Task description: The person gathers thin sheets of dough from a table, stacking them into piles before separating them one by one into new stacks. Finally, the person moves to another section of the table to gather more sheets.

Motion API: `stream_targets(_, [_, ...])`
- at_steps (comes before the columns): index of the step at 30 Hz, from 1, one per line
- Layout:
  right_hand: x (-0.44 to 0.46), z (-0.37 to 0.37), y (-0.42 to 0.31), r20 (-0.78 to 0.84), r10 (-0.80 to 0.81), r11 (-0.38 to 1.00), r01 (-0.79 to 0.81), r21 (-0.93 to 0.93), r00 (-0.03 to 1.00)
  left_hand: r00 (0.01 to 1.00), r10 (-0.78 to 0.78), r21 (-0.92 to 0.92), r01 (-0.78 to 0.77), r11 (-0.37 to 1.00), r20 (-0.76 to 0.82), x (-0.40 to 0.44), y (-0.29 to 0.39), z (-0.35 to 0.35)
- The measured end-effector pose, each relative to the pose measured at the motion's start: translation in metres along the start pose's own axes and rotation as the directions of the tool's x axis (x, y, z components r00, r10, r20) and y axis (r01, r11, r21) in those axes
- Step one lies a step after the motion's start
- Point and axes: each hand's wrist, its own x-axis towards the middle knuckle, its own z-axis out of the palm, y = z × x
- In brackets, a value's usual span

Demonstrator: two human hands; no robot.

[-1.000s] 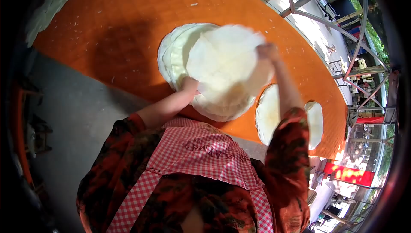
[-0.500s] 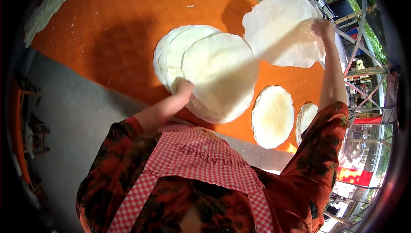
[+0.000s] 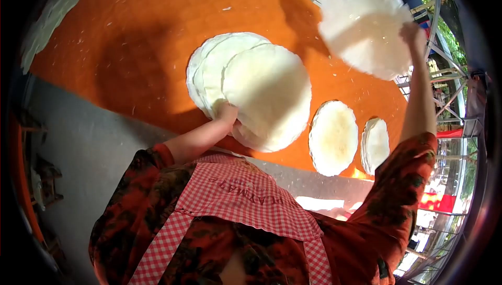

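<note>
The right hand (image 3: pixel 413 36) is gripping a thin pale round (image 3: pixel 363 31) by its rim, fingers closed on it, and is holding it out at the far right edge of the orange table (image 3: pixel 141 18). The left hand (image 3: pixel 226 115) is touching the near edge of the large overlapping stack (image 3: pixel 269 88), whether pinching or only resting I cannot tell. Right of that stack, a smaller pile (image 3: pixel 333 138) and a narrower pile (image 3: pixel 376 143) are lying side by side.
</note>
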Motion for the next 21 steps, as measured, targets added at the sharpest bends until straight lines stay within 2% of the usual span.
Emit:
stream_targets(1, [0.019,-0.021,0.033,0.015,-0.047,0.94,0.039,0.339,0.999,0.998,-0.06,-0.043,0.059,0.997,-0.006,-0.015,0.011,0.003])
stream_targets(4, [-0.039,-0.06,-0.078,-0.146,-0.054,0.988,0.074,0.137,0.988,0.997,-0.064,-0.04,0.066,0.997,0.046,-0.007,0.005,0.003])
stream_targets(5, [-0.05,-0.045,-0.082,-0.176,-0.21,0.978,0.208,-0.035,0.962,0.996,-0.069,-0.052,0.072,0.996,0.056,-0.007,0.005,0.002])
stream_targets(6, [-0.084,-0.037,-0.129,-0.061,-0.187,0.957,0.168,-0.236,0.98,0.995,-0.055,-0.091,0.063,0.994,0.087,-0.013,0.009,0.002])
stream_targets(7, [-0.097,0.013,-0.109,-0.09,-0.439,0.816,0.354,-0.457,0.894,0.993,-0.039,-0.132,0.054,0.99,0.112,-0.023,0.02,0.003])
stream_targets(8, [-0.134,0.049,-0.134,-0.194,-0.403,0.915,0.401,-0.051,0.895,0.991,-0.024,-0.172,0.047,0.984,0.132,-0.032,0.026,0.002])
stream_targets(10, [-0.219,0.121,-0.202,-0.047,-0.229,0.97,0.224,-0.094,0.972,0.986,-0.02,-0.16,0.047,0.986,0.164,-0.036,0.03,-0.001])
stream_targets(11, [-0.258,0.144,-0.242,0.04,-0.194,0.98,0.192,0.051,0.98,0.983,-0.013,-0.157,0.042,0.987,0.182,-0.038,0.035,0.0])
stream_targets(12, [-0.295,0.197,-0.251,0.071,-0.157,0.982,0.149,0.116,0.985,0.979,-0.015,-0.173,0.052,0.984,0.204,-0.045,0.043,0.0])
stream_targets(13, [-0.329,0.229,-0.275,0.065,-0.231,0.964,0.22,0.148,0.971,0.975,-0.02,-0.181,0.061,0.982,0.222,-0.044,0.043,0.001])
stream_targets(14, [-0.355,0.249,-0.3,0.2,-0.183,0.978,0.158,0.135,0.962,0.971,-0.025,-0.183,0.07,0.981,0.239,-0.042,0.042,0.0])
stream_targets(15, [-0.373,0.261,-0.313,0.244,-0.183,0.973,0.14,0.181,0.952,0.966,-0.034,-0.181,0.083,0.98,0.258,-0.041,0.041,-0.002])
stream_targets(17, [-0.387,0.277,-0.306,0.141,-0.204,0.966,0.176,0.192,0.969,0.963,-0.028,-0.139,0.067,0.988,0.267,-0.042,0.04,-0.004])
stream_targets(19, [-0.379,0.255,-0.302,0.084,-0.166,0.967,0.145,0.211,0.983,0.962,-0.039,-0.127,0.075,0.989,0.271,-0.048,0.039,-0.005])
stream_targets(21, [-0.376,0.229,-0.312,0.128,-0.192,0.968,0.167,0.19,0.973,0.961,-0.051,-0.143,0.093,0.985,0.272,-0.051,0.043,-0.005])
